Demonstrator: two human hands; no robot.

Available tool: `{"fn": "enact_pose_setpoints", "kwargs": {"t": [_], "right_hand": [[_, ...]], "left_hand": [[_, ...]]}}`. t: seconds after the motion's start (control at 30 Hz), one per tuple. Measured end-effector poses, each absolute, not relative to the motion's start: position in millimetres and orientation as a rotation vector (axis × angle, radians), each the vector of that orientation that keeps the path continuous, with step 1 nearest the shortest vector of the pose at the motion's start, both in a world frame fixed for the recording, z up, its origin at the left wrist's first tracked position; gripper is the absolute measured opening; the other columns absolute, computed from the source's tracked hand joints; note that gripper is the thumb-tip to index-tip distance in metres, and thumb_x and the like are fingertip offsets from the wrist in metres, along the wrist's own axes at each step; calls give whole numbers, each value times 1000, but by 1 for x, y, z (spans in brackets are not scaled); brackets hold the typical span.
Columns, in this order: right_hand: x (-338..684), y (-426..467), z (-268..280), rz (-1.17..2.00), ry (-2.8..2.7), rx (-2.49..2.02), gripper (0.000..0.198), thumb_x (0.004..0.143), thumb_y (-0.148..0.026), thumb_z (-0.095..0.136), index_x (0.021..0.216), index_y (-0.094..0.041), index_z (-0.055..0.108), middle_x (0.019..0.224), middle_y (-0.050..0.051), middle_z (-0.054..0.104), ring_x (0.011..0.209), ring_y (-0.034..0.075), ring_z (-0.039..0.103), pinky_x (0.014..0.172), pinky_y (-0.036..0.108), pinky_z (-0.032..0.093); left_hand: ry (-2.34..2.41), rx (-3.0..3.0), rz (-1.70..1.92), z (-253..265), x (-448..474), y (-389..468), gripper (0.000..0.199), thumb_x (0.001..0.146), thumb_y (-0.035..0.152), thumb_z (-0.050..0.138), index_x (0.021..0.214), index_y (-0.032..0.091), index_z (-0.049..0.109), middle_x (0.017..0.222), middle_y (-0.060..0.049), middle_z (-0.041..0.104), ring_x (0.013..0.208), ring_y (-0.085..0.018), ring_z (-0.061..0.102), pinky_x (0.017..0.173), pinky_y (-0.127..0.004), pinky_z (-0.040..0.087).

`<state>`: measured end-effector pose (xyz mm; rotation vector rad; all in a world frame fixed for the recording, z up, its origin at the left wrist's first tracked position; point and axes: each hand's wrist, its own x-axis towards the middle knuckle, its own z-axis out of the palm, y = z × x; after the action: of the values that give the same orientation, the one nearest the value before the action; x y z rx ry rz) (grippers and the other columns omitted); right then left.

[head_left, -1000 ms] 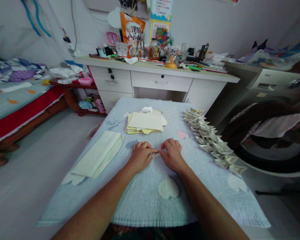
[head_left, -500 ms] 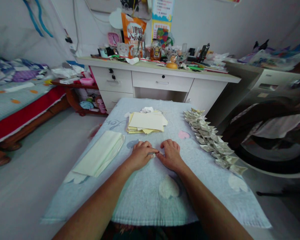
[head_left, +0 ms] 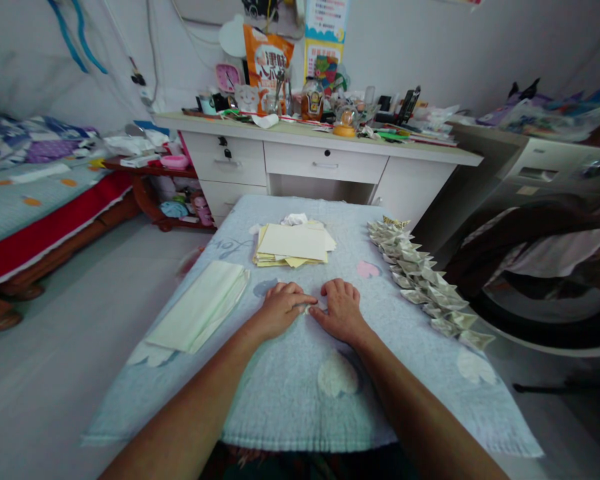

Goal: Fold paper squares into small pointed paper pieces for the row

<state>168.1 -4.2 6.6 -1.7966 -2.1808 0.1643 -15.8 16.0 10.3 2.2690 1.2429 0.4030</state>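
A small pale piece of folded paper (head_left: pixel 308 309) lies on the cloth between my hands, mostly covered by fingers. My left hand (head_left: pixel 282 311) is on its left side, with the index finger stretched across it and the other fingers curled. From the right, my right hand (head_left: pixel 341 308) holds its edge with the thumb, its fingers bent and resting on the cloth. Beyond them sits a stack of cream and yellow paper sheets (head_left: pixel 295 243). To the left lies a folded bundle of pale green paper (head_left: pixel 200 308). Rows of folded paper pieces with pointed tips (head_left: pixel 425 280) run along the right.
A pale blue patterned cloth (head_left: pixel 280 407) covers the table. Crumpled white tissue (head_left: pixel 295 219) lies behind the stack. A white desk (head_left: pixel 325 160) crowded with small items stands at the back, a washing machine (head_left: pixel 535 187) at right and a bed (head_left: pixel 40 187) at left.
My left index finger has straightened and shifted slightly over the small folded paper. A little more of the paper shows near my right thumb. The right hand stays almost still.
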Motion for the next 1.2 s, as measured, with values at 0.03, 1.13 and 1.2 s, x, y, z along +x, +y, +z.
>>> {"fn": "enact_pose_setpoints", "kwargs": {"t": [0.03,1.13,1.2], "right_hand": [[168,-4,7,162,-2185,-1794,38,77,-48,62,101,-21,53,104,8,53,98,26,44,86,39,30],[187,-1,7,305,-2186,-1717,20,85,-37,59,98,-21,56,104,7,53,99,24,45,86,38,34],[185,-2,6,261,-2197,-1714,28,84,-45,58,97,-20,56,103,7,53,98,25,44,86,38,34]], "left_hand": [[1234,2258,415,10,-16,16,38,89,22,42,119,36,62,106,-1,57,108,-20,46,99,-39,31],[1486,2286,453,5,-4,9,16,78,26,57,94,22,54,108,-3,50,105,-24,42,95,-41,35],[1486,2287,449,5,-4,9,14,79,27,57,92,22,55,108,-3,49,106,-24,42,95,-41,35]]}}
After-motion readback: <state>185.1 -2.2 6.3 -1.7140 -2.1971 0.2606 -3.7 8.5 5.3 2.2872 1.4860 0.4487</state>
